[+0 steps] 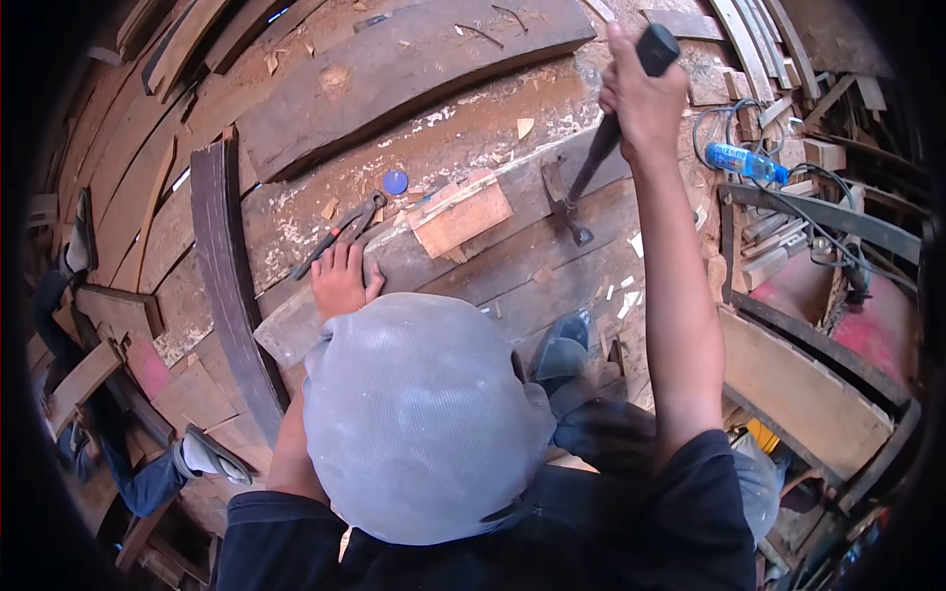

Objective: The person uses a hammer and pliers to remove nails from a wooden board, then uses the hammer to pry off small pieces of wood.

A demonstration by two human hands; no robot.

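Observation:
My right hand (645, 103) is wrapped round the black handle of a hammer (594, 158), held out ahead on the right. The hammer's metal head is low over a long wooden board (517, 261), overlapping it in this view. My left hand (342, 281) rests with fingers stretched on the left part of this board. Just beyond its fingertips lies a pair of pincers (340, 234) with dark, partly orange handles. A light wooden block (463, 219) sits on the board between both hands. My grey cap (424, 414) hides the area below.
A blue bottle cap (395, 181) lies near the pincers. A thick dark beam (394, 79) runs across the back, and another plank (232, 266) stands at left. At right are a blue-labelled bottle (744, 162), cables and stacked timber. Another person's legs (133, 468) show at left.

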